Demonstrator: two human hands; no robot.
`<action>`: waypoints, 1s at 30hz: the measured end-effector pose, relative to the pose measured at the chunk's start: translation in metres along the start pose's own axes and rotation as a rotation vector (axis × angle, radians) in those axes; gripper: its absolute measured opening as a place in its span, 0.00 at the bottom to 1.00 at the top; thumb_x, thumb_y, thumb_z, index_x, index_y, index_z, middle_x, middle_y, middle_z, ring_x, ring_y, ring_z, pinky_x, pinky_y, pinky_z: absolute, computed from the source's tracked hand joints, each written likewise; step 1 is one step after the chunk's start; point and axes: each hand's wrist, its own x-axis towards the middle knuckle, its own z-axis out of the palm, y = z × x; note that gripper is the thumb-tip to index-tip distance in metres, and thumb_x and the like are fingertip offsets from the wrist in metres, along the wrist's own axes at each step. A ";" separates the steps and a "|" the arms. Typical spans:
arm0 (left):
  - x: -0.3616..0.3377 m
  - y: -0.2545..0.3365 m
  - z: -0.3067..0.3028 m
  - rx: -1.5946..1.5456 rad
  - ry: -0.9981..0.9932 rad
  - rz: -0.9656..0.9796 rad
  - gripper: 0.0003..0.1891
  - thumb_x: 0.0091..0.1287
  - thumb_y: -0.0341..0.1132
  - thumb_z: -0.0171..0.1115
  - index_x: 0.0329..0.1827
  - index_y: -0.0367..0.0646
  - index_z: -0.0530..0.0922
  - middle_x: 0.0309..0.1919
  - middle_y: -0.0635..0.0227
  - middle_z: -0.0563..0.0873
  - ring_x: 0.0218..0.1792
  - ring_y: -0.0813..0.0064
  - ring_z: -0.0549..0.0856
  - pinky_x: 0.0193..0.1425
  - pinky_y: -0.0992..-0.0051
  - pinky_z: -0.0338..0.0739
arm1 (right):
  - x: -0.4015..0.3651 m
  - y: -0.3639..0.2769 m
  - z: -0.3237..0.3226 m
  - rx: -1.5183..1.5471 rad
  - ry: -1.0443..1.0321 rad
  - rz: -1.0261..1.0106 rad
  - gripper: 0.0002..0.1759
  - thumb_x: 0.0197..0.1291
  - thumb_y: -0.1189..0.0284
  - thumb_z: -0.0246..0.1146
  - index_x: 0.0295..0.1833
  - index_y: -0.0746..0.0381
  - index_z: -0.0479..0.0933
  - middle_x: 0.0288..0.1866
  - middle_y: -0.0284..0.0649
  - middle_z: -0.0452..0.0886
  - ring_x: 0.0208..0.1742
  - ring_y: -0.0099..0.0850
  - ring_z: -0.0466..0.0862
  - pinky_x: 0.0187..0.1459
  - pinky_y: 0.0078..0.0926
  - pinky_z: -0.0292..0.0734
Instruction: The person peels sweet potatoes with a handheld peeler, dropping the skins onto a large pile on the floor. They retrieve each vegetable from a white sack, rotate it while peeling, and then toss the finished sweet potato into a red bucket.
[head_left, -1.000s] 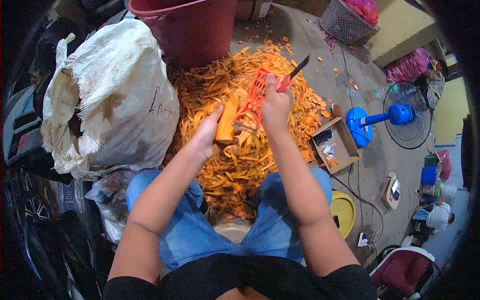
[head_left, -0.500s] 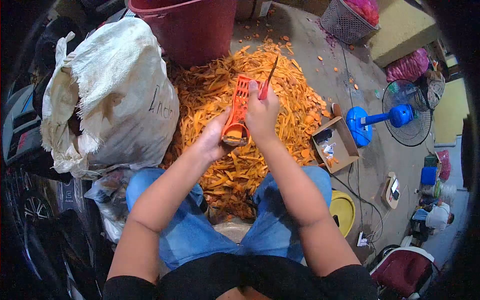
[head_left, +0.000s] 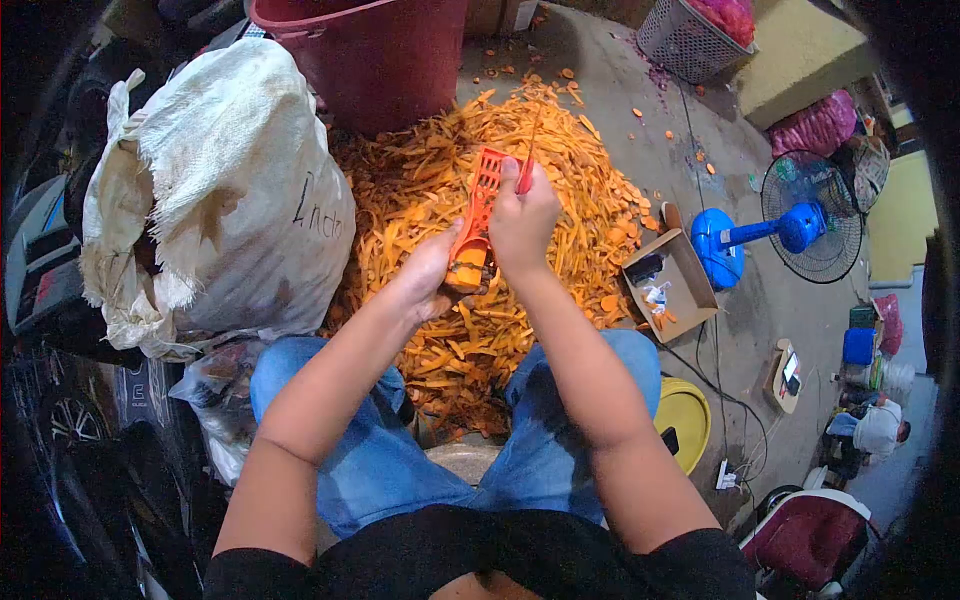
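Note:
My left hand (head_left: pixel 430 268) is closed around a thick piece of carrot (head_left: pixel 468 270), partly peeled, its orange flesh showing beside darker skin. An orange-red plastic peeler (head_left: pixel 485 190) full of holes lies along the carrot, its lower end against it. My right hand (head_left: pixel 525 220) grips this peeler, thumb pressed on its upper part. In the same hand a red-handled knife (head_left: pixel 528 165) sticks up, blade pointing away from me. Below both hands spreads a big heap of carrot peelings (head_left: pixel 570 200).
A white woven sack (head_left: pixel 240 200) stands left, a dark red bin (head_left: pixel 370 70) behind the heap. To the right are a cardboard box (head_left: pixel 685 280), a blue fan (head_left: pixel 800 228), a yellow lid-like object (head_left: pixel 688 425) and cables. A grey basket (head_left: pixel 690 45) stands at the back.
The peeler has shifted slightly along the carrot, and more bare orange flesh shows at the carrot's near end. The knife has turned a little more upright.

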 end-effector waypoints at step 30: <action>-0.009 0.032 -0.018 0.356 -0.028 0.169 0.16 0.60 0.42 0.45 0.45 0.40 0.70 0.24 0.71 0.74 0.22 0.82 0.74 0.25 0.84 0.70 | 0.034 0.006 -0.025 -0.178 -0.455 0.132 0.14 0.53 0.64 0.52 0.28 0.65 0.69 0.21 0.47 0.72 0.22 0.40 0.72 0.27 0.31 0.66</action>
